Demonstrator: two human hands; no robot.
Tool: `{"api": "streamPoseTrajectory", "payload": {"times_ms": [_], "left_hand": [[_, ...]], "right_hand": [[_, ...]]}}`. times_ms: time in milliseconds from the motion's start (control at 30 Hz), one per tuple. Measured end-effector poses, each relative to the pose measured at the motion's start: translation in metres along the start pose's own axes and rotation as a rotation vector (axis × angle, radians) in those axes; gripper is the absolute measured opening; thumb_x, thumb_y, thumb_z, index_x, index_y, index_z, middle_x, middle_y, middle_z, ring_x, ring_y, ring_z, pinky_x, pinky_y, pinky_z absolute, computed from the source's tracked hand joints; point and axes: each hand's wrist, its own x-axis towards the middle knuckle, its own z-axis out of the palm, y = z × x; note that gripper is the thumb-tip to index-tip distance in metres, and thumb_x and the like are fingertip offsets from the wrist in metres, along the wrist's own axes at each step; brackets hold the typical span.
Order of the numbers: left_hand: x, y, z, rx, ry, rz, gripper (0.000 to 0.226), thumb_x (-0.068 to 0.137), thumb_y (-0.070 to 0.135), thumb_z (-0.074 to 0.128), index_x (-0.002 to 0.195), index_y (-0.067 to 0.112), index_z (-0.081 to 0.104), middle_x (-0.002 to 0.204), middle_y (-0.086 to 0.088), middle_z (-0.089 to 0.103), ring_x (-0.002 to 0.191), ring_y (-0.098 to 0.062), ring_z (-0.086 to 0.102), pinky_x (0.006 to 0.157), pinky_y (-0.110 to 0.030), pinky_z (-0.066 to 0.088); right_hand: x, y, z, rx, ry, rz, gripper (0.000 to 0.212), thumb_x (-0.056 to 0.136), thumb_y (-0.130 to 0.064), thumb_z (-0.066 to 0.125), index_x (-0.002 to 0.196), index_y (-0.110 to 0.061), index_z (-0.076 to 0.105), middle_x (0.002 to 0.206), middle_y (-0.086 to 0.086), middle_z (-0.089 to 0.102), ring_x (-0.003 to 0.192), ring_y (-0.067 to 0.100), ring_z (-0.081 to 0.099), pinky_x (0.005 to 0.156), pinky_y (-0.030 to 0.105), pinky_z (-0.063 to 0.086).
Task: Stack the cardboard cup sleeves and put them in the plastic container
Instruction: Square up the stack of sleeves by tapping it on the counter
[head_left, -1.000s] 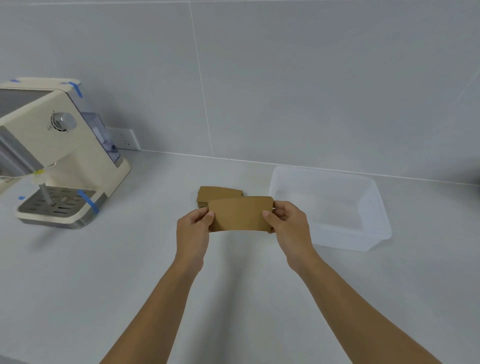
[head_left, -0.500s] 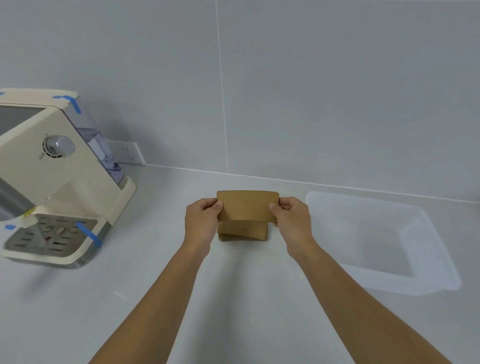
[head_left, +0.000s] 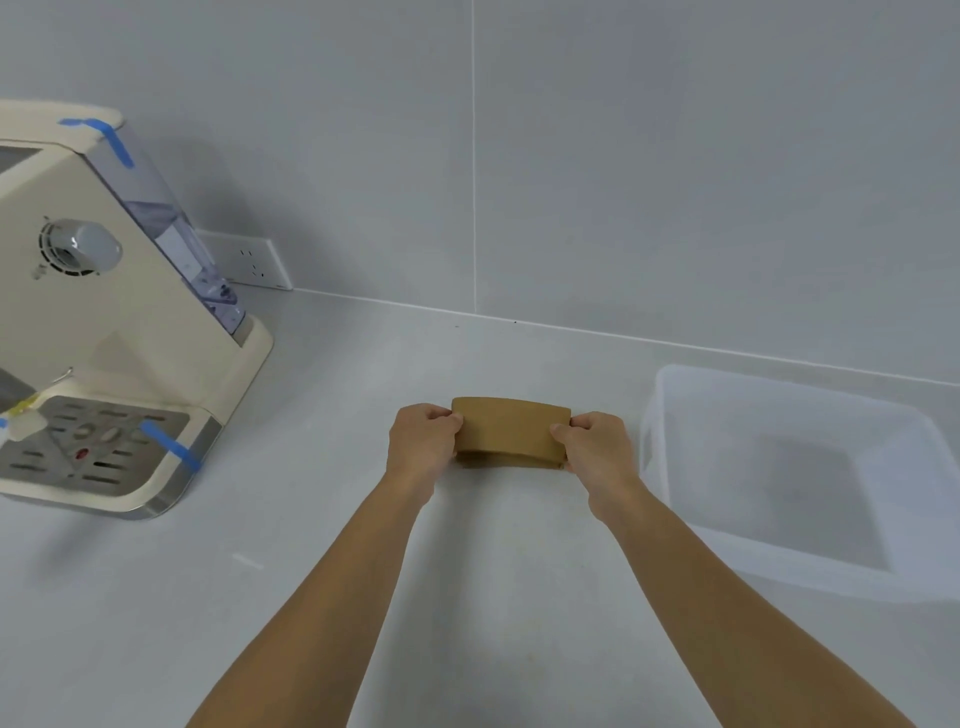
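The left hand (head_left: 423, 441) pinches the left end of the top cardboard sleeve (head_left: 511, 428), thumb on top and fingers curled beneath; the right hand (head_left: 592, 447) pinches the right end the same way. Gripping both short ends keeps the flat sleeve level and lets its edges be lined up with what lies under it. Beneath it, only a thin strip of the stack of sleeves (head_left: 480, 459) peeks out along the near edge, so the held piece sits almost squarely over the pile; whether it already rests on the pile or hangs just above cannot be told from this view. In my judgement the step in hand is adding this sleeve to the pile, with the move into the box yet to come.

Both forearms reach straight forward from the near edge of the tabletop (head_left: 311, 597), roughly parallel, wrists level, knuckles turned slightly toward each other.

The sleeves lie about midway between the near edge and the back edge where the tabletop meets the tiled wall (head_left: 675, 156). Just beside the right hand, toward the right edge, stands the plastic container (head_left: 670, 395), clear and with nothing in it, its open top an easy short carry from the pile. Well apart toward the left edge sits a cream coffee machine (head_left: 104, 322) with blue tape strips, and behind it a wall socket (head_left: 254, 262).
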Motion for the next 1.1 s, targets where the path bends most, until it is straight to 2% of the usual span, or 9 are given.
{"api": "streamPoseTrajectory", "payload": {"times_ms": [200,333,400,567,633,700,767,900,1100], "left_hand": [[0.006,-0.006,0.002,0.019,-0.010,-0.006,0.016,0.087,0.019,0.057,0.072,0.013,0.056,0.079,-0.003,0.056,0.077,-0.023,0.052,0.077,-0.036,0.046],[0.012,-0.006,0.001,-0.074,-0.068,-0.092,0.029,0.082,0.032,0.066,0.073,0.010,0.050,0.077,-0.002,0.050,0.070,-0.019,0.046,0.065,-0.029,0.038],[0.012,-0.004,0.000,-0.134,-0.132,-0.147,0.029,0.080,0.029,0.069,0.088,0.005,0.055,0.082,-0.005,0.053,0.067,-0.017,0.048,0.059,-0.023,0.039],[0.018,-0.006,0.001,-0.102,-0.202,-0.207,0.068,0.070,0.022,0.080,0.125,0.000,0.047,0.123,-0.010,0.055,0.106,-0.023,0.054,0.083,-0.029,0.046],[0.020,-0.005,-0.002,-0.100,-0.254,-0.227,0.060,0.069,0.014,0.080,0.120,0.001,0.052,0.122,-0.011,0.058,0.106,-0.023,0.056,0.085,-0.030,0.046],[0.018,-0.004,-0.008,-0.174,-0.369,-0.241,0.040,0.071,0.003,0.076,0.108,0.001,0.060,0.116,-0.011,0.063,0.101,-0.021,0.060,0.087,-0.030,0.047],[0.013,-0.008,-0.013,-0.223,-0.476,-0.146,0.030,0.073,-0.003,0.071,0.101,0.003,0.063,0.112,-0.011,0.066,0.103,-0.023,0.062,0.091,-0.031,0.048],[0.000,-0.022,-0.015,-0.237,-0.409,0.171,0.060,0.063,0.004,0.078,0.117,0.011,0.053,0.114,-0.005,0.061,0.104,-0.020,0.059,0.080,-0.025,0.050],[-0.015,-0.044,-0.018,-0.234,-0.377,0.385,0.065,0.056,0.025,0.077,0.114,0.022,0.048,0.113,-0.002,0.059,0.103,-0.015,0.056,0.087,-0.029,0.049]], "right_hand": [[0.003,0.003,-0.002,-0.028,-0.023,0.002,0.012,0.085,-0.019,0.055,0.082,-0.010,0.048,0.075,0.004,0.040,0.068,0.017,0.037,0.056,0.027,0.030],[0.008,0.004,-0.003,0.008,-0.042,0.078,0.042,0.081,-0.040,0.063,0.107,-0.011,0.048,0.097,0.003,0.048,0.090,0.021,0.045,0.073,0.032,0.034],[0.010,0.005,-0.003,0.011,-0.062,0.107,0.057,0.078,-0.043,0.066,0.118,-0.007,0.046,0.108,0.005,0.048,0.096,0.022,0.046,0.078,0.033,0.034],[0.013,0.004,0.000,0.052,-0.122,0.165,0.068,0.069,-0.032,0.079,0.121,-0.001,0.048,0.118,0.010,0.057,0.106,0.026,0.054,0.081,0.033,0.040],[0.012,0.003,-0.002,0.093,-0.174,0.178,0.064,0.065,-0.028,0.081,0.116,-0.001,0.053,0.116,0.011,0.061,0.106,0.026,0.057,0.084,0.031,0.043],[0.010,0.002,-0.007,0.180,-0.272,0.169,0.039,0.068,-0.018,0.080,0.101,-0.004,0.062,0.106,0.008,0.066,0.096,0.019,0.062,0.083,0.026,0.047],[0.003,0.002,-0.012,0.243,-0.351,0.099,0.019,0.073,-0.009,0.075,0.088,-0.009,0.064,0.097,0.005,0.068,0.087,0.013,0.063,0.075,0.020,0.048],[-0.007,0.012,-0.013,0.241,-0.265,-0.110,0.044,0.069,-0.008,0.077,0.109,-0.011,0.060,0.110,0.009,0.066,0.102,0.024,0.062,0.090,0.036,0.050],[-0.019,0.026,-0.006,0.196,-0.197,-0.324,0.047,0.064,-0.006,0.080,0.093,-0.033,0.056,0.114,0.010,0.058,0.099,0.025,0.058,0.089,0.041,0.051]]}}
